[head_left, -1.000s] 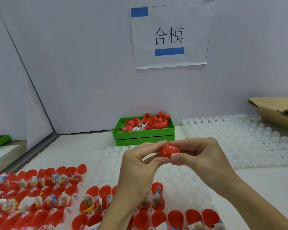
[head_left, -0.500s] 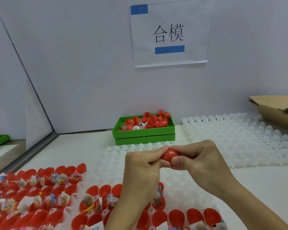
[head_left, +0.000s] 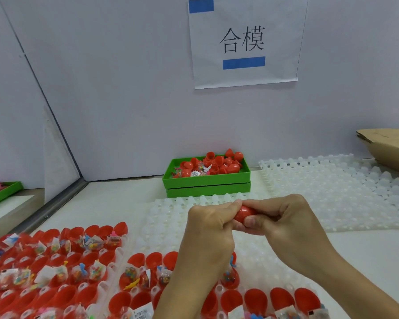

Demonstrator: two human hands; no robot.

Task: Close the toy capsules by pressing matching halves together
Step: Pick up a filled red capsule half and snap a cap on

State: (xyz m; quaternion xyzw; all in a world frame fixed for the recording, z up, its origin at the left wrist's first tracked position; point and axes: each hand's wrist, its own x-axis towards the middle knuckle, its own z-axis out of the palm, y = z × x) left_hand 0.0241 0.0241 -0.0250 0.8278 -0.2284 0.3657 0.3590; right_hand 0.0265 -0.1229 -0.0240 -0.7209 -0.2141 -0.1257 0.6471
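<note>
Closed in tighter since a second ago: more of the red capsule (head_left: 244,214) swallowed by both sets of fingers, both hands dropped a little lower in view.

Nearest, at 6 to 8 o'clock: rows of open red capsule halves (head_left: 62,293) standing in a white moulded tray (head_left: 115,252), many holding small bagged toys, some bare along the bottom edge.

Above those, at centre: left hand (head_left: 207,229) curled round the capsule's left end, right hand (head_left: 283,223) wrapped round its right end, right thumb laid across the front. Capsule lying sideways between them, only a short red band showing at the join; seam hidden, so not possible to say whether fully snapped.

Judged step: squeezing two matching halves home. Next move likely calls for a firm, straight push along the capsule's long axis, then parking the closed piece and picking another filled half plus a cap.

Further out, at 12 o'clock: green bin (head_left: 207,180) heaped with loose red halves and a few toy bags, stacked on a second green tray. At 2 o'clock: empty-looking white cell trays (head_left: 332,187), cardboard box (head_left: 389,148) beyond. On the wall: paper sign (head_left: 243,41) with blue tape.
</note>
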